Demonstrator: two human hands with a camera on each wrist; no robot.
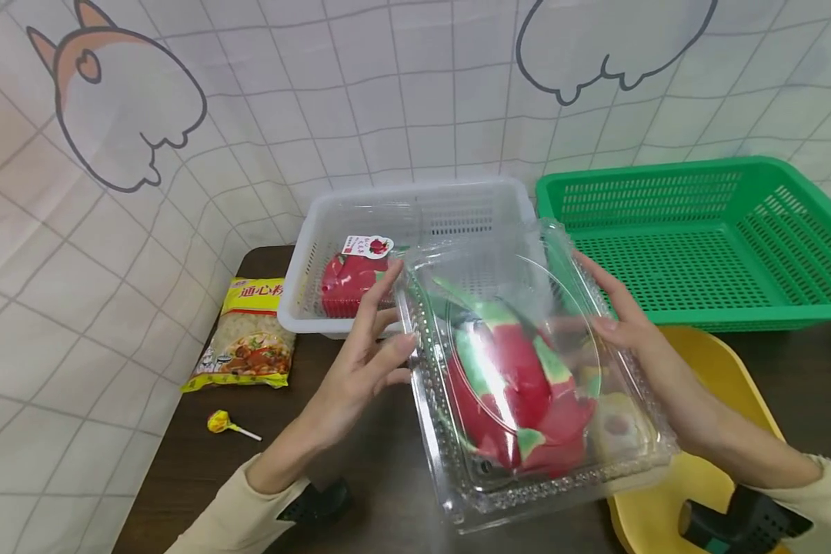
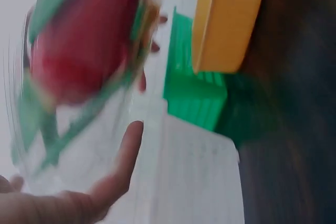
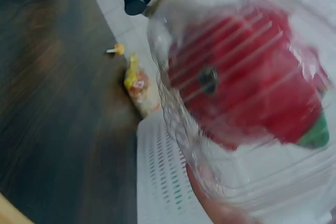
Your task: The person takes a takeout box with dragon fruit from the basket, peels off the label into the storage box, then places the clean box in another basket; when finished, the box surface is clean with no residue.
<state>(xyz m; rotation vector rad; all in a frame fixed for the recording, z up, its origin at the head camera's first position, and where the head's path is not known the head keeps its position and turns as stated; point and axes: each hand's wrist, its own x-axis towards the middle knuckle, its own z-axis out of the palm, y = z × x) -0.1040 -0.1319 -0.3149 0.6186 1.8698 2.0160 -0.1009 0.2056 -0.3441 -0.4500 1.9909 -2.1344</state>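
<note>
Both hands hold up a clear plastic clamshell box (image 1: 478,492) above the table, tilted toward the head camera. Through its lid shows a red dragon fruit (image 1: 519,377) with green scales. The left hand (image 1: 349,377) grips the box's left edge, thumb on the near side. On the opposite edge is the right hand (image 1: 658,369), its thumb over the rim and its fingers partly behind the plastic. From the left wrist, the fruit (image 2: 84,45) looks blurred inside the plastic. In the right wrist view, the fruit's red end (image 3: 236,77) with a dark spot faces the camera.
Behind the box stands a white basket (image 1: 298,269), holding another clear pack with red contents (image 1: 349,281) and a label. A green basket (image 1: 672,315) is at the right, over a yellow tray (image 1: 727,369). On the left lie a pasta bag (image 1: 249,338) and a lollipop (image 1: 220,422).
</note>
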